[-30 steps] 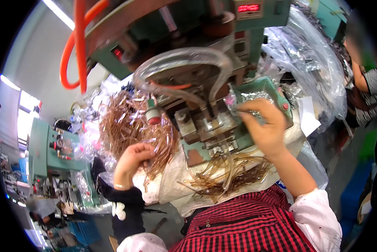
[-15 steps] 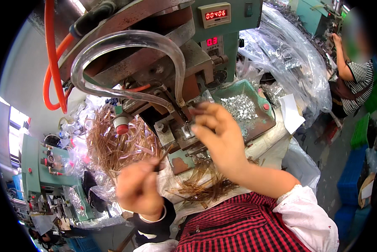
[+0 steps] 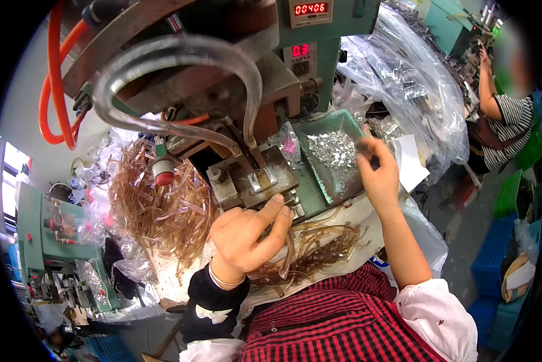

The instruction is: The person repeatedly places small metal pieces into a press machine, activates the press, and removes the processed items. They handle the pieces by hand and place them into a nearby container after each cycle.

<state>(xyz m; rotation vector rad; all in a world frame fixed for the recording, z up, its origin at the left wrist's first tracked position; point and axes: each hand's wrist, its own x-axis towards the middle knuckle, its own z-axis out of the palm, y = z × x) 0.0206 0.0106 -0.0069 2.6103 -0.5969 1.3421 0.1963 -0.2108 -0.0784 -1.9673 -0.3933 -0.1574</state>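
a worker feeds thin amber strips to a bench press

a person in a red checked top sits at a green press machine point(image 3: 319, 54), both hands raised over the work plate. the left hand point(image 3: 247, 238) is curled, fingers pinched on one or more thin amber plastic strips point(image 3: 288, 253) just below the metal die block point(image 3: 265, 178), forefinger stretched toward it. the right hand point(image 3: 376, 172) hovers over the green tray point(image 3: 325, 193), fingertips pinched together on something small and dark; what it is cannot be told.

the strips look light, narrow and springy, bending in loose curves where they lie. they probably slide easily over one another, so a pinch near one end, between thumb and forefinger, seems the surest hold; a grip at the middle would likely let the ends droop.

more strips lie in a loose sheaf point(image 3: 319, 247) on the bench at the person's chest, and a far larger tangled heap point(image 3: 156, 205) sits to the left of the machine. the tray, tilted beside the die, holds a scatter of small silvery metal pieces point(image 3: 334, 148). clear plastic bags point(image 3: 416, 90) bulge behind it. another person point(image 3: 500, 114) in a striped top works at the far right.
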